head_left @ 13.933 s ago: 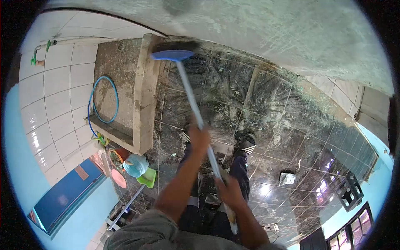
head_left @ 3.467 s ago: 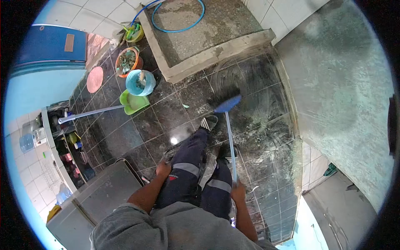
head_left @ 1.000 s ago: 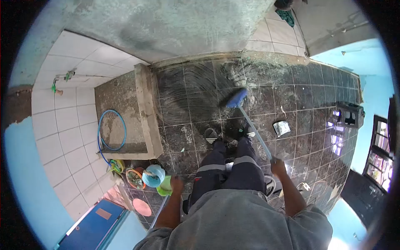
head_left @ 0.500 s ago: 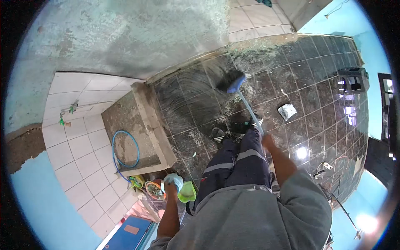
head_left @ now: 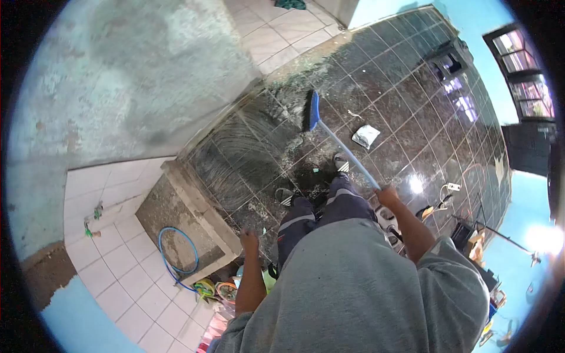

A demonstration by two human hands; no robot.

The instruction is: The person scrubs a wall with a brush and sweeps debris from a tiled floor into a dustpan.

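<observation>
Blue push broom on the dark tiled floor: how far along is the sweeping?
Done: curved bristle streaks mark the dark tiles beside the concrete curb. In hand: the right hand alone grips the blue push broom, head down near the wall; the left hand hangs free. Left: dirt by the feet, a crumpled silver wrapper, and the unstreaked tiles beyond it.

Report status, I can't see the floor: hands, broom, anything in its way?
Right hand grips broom; left hand free. Bristles on wet floor. Foil packet lies near the handle.
</observation>
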